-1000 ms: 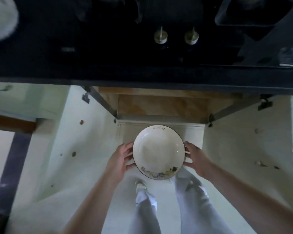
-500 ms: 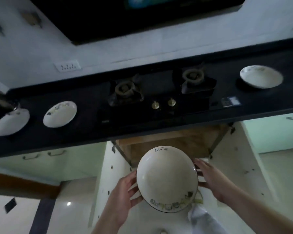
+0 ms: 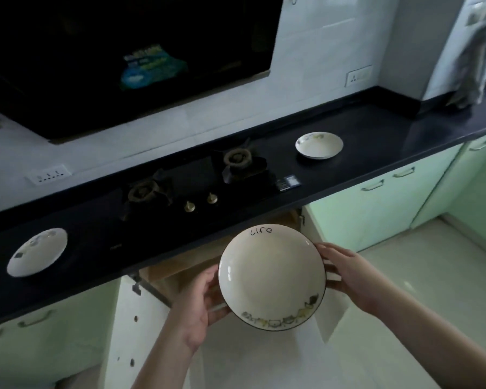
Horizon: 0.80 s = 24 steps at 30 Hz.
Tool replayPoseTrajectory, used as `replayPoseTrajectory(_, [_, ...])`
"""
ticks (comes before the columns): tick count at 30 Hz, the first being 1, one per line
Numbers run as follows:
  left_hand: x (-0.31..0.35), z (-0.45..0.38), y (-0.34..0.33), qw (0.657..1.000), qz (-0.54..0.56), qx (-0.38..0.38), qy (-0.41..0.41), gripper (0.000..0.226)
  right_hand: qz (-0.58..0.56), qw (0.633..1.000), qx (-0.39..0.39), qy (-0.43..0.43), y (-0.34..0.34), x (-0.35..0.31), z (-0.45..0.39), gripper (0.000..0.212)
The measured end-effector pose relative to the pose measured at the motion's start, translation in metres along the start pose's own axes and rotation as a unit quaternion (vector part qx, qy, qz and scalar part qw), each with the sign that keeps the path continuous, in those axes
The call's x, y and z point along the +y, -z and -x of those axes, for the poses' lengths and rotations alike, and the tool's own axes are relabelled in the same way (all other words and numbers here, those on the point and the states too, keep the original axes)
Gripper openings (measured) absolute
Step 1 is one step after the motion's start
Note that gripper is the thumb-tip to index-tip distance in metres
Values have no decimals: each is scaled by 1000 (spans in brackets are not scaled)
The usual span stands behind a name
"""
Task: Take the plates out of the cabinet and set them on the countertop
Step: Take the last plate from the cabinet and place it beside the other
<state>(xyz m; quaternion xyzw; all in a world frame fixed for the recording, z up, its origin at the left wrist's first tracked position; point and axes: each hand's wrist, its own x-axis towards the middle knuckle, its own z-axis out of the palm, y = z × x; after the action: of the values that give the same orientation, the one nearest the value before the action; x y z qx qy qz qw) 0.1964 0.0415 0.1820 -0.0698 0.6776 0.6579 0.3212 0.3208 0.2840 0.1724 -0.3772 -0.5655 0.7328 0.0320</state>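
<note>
plate (image 3: 271,276) held between both hands

Both hands have seemingly raised the plate (image 3: 272,277) countertop-high.

The dark countertop (image 3: 376,127) lies bare between the gas hob (image 3: 197,181) and the right-hand plate (image 3: 319,145), and again from that plate to the far corner. Left of the hob, another plate (image 3: 37,251) takes up the surface. The range hood (image 3: 124,60) overhangs the burners, and the open cabinet doors (image 3: 135,327) flank the gap below the counter edge
</note>
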Motion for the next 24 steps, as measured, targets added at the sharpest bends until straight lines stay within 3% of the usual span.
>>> replayPoseTrajectory(12, [-21, 47, -237, 985, -63, -163, -6, 31, -114, 983, 138, 37, 239, 2, 86, 23])
replayPoseTrajectory(24, [7, 6, -333, 966, -119, -229, -16, 32, -166, 970, 171, 40, 312, -24, 66, 27])
